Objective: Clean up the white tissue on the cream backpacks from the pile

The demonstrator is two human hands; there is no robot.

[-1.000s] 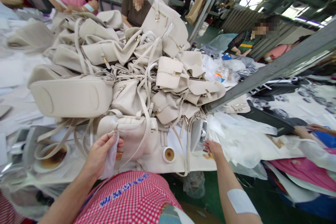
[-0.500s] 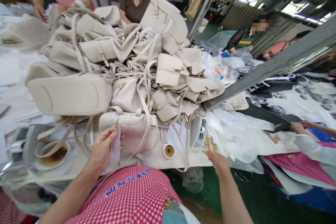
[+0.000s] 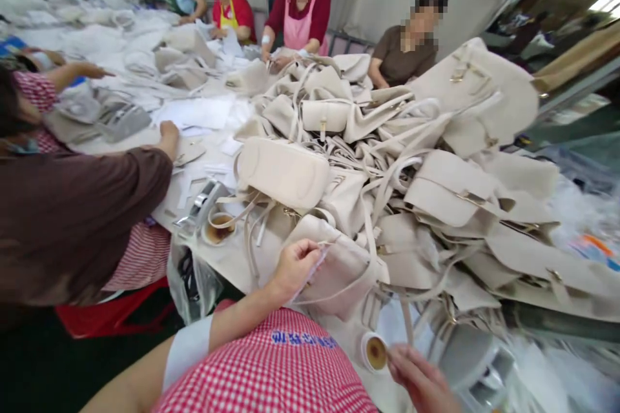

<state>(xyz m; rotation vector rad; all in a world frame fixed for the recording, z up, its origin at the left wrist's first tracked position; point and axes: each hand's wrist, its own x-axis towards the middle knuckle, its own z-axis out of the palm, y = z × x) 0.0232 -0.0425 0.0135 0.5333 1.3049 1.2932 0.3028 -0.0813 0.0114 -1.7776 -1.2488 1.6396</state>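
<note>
My left hand [image 3: 296,270] is closed in a pinch on a pale cloth [image 3: 316,266], beside a light beige handbag [image 3: 339,277] lying at the table's near edge. A thin pale strap runs out from near those fingertips across the bag. My right hand [image 3: 420,375] is blurred, its fingers drawn together at the rim of a small white cup [image 3: 364,350] with brown liquid inside. Whatever may be between those fingers is too small to make out. Behind both hands rises a heap of beige bags [image 3: 285,171] with straps and gold-coloured buckles.
A grey tape dispenser [image 3: 489,368] stands right of my right hand. Another dispenser [image 3: 198,203] and a larger bowl of brown liquid [image 3: 219,230] are at left. A co-worker's brown sleeve [image 3: 97,200] reaches across the table at left. Several people work along the far side.
The view has swung left, bringing the left co-worker into sight. My right hand has moved from beside a yellow-handled tool to the small cup. My left hand keeps the cloth at the bag.
</note>
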